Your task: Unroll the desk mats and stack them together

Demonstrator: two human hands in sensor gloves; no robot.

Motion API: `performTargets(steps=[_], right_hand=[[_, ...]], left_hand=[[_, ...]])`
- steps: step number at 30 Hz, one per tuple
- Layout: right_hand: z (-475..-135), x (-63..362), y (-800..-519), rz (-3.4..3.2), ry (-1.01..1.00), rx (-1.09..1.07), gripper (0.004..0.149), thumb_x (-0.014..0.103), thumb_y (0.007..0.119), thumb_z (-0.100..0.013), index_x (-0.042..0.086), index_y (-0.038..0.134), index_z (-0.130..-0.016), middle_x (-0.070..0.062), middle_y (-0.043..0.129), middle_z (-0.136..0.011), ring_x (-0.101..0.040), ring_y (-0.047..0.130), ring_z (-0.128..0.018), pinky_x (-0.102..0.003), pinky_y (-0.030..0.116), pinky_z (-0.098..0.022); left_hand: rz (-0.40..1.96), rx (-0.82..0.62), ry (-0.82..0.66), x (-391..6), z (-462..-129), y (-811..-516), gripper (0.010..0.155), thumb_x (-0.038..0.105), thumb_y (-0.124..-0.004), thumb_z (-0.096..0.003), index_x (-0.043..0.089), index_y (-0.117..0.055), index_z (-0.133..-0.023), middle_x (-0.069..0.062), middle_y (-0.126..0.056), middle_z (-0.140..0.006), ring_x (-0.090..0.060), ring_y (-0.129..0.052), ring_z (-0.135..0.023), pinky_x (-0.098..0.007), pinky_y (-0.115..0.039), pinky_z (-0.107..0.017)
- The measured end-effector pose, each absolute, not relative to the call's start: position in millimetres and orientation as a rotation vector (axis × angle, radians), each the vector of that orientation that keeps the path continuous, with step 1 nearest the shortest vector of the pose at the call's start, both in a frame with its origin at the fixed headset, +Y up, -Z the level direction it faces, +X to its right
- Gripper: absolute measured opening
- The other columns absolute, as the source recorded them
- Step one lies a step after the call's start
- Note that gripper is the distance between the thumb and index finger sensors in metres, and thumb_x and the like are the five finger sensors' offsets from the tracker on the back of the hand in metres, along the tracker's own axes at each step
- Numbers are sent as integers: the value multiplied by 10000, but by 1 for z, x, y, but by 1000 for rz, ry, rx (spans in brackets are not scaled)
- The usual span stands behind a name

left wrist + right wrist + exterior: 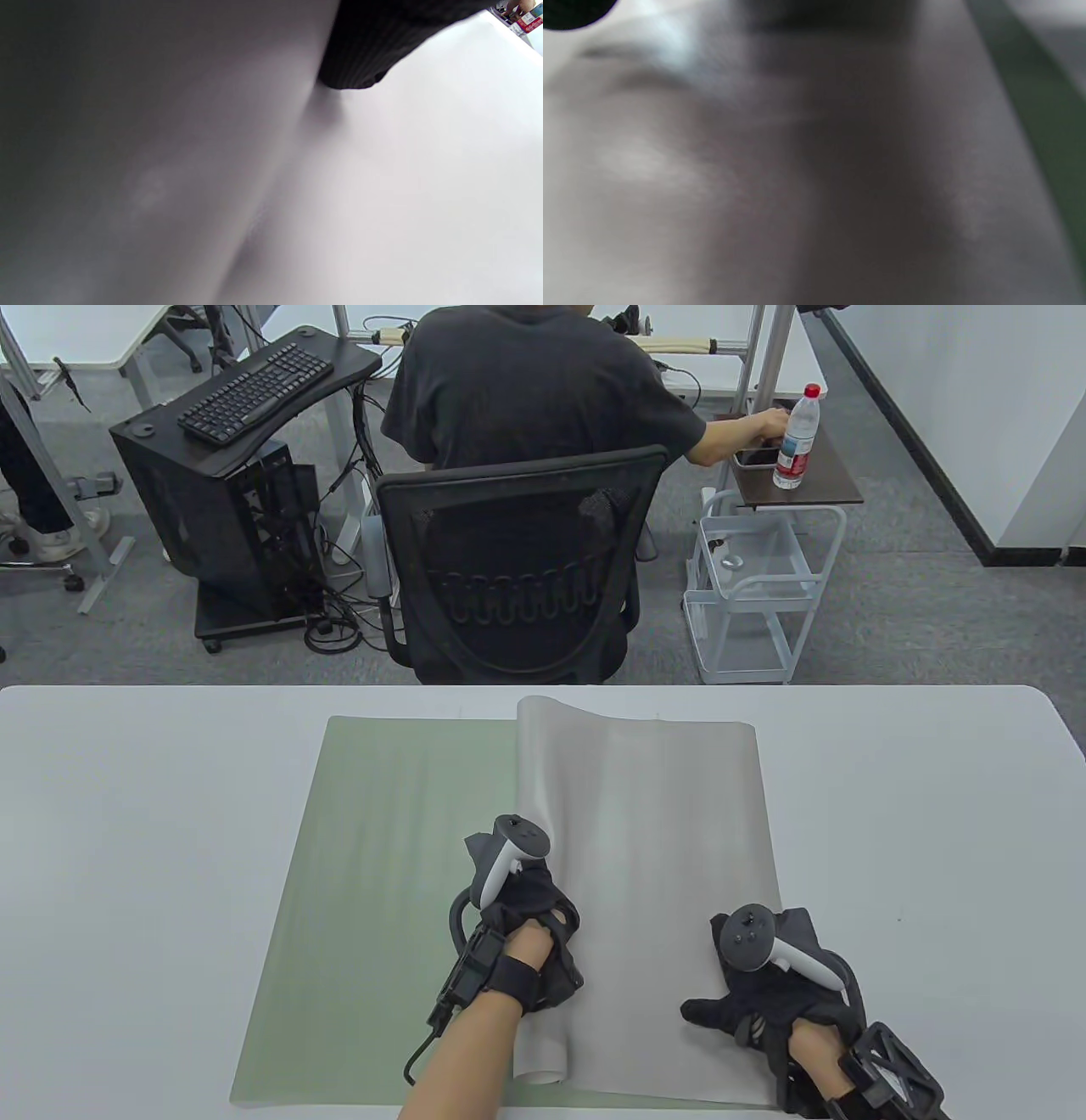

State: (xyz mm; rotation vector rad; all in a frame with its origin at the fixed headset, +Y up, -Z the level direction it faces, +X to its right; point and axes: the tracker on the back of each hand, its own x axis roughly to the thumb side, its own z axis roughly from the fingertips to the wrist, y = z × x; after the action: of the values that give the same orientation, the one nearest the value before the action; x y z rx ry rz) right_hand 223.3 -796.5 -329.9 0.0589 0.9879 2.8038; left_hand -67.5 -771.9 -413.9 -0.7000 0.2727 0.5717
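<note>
A green mat lies flat on the white counter, and a grey mat lies over its right half, its left edge curled upward. The left hand presses that curled edge, its grip hidden; the right hand rests flat, fingers spread, on the grey mat's near right corner

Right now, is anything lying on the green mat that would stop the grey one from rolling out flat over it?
Nothing visible does. The uncovered half of the flat pale green desk mat is bare; only the left hand sits at the curled edge of the light grey desk mat.
</note>
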Motion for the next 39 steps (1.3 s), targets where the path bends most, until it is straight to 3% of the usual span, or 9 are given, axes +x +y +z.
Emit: performTargets(steps=[8,13,17,21,23,26,29,32,39], right_hand=[[-339,230,-807,2771,957,68,1032,739,624,-362,275,-84,-952,-102,-232,-984,-425,-203,-894,-599,-15,-642],[-339,231,-808,2768,966,69,1029,737,621,-363,274,-93,-942,-100,-243,-968,-414,-214,-889,-592,-22,-639],[-339,231,-807,2771,978,58,1029,735,628,-360,279,-90,-940,-92,-239,-969,-410,-212,-891,-590,-16,-643],[-340,231,-807,2772,976,58,1028,736,626,-358,280,-89,-940,-90,-239,-969,-408,-211,-892,-589,-15,-644],[-340,231,-807,2774,977,58,1029,736,624,-358,279,-91,-938,-91,-240,-968,-409,-212,-891,-590,-15,-644],[-339,231,-807,2776,978,58,1029,737,621,-357,278,-95,-936,-92,-244,-966,-408,-215,-890,-589,-17,-643],[-339,230,-807,2780,979,57,1029,737,616,-354,278,-98,-935,-93,-245,-965,-408,-215,-890,-590,-16,-644],[-339,230,-807,2781,981,57,1030,736,612,-351,275,-101,-934,-96,-248,-962,-408,-218,-888,-592,-17,-642],[-339,230,-807,2780,986,53,1030,735,608,-348,274,-103,-933,-94,-250,-962,-403,-220,-889,-590,-17,-644]], left_hand=[[639,-723,249,-68,-411,-773,919,335,-732,-492,376,87,-905,-146,-187,-1085,-237,-733,-754,-364,-784,-583],[821,-738,198,-82,-411,-763,969,292,-718,-481,226,177,-846,-150,-192,-1085,-298,-722,-851,-401,-748,-617],[1118,-754,264,-103,-410,-753,963,343,-870,-462,140,-66,-951,-15,-493,-1013,-206,-836,-792,-327,-821,-601],[1333,-804,231,-108,-407,-758,606,416,-921,-447,287,-521,-884,90,-757,-823,-147,-949,-708,-317,-910,-541],[1433,-839,196,-106,-406,-764,511,386,-894,-461,300,-561,-839,11,-684,-949,-258,-931,-840,-423,-895,-599],[1557,-874,96,-103,-406,-776,577,276,-838,-459,207,-425,-857,-138,-550,-1057,-390,-913,-873,-494,-863,-621],[1666,-875,14,-107,-406,-785,771,233,-778,-477,193,-140,-909,-130,-452,-1070,-372,-881,-916,-517,-809,-664],[1689,-867,0,-113,-406,-790,901,218,-760,-479,198,8,-950,-143,-452,-1079,-375,-866,-915,-539,-779,-662],[1621,-815,77,-142,-409,-786,869,221,-739,-487,178,-16,-967,-168,-409,-1080,-400,-824,-880,-565,-734,-647]])
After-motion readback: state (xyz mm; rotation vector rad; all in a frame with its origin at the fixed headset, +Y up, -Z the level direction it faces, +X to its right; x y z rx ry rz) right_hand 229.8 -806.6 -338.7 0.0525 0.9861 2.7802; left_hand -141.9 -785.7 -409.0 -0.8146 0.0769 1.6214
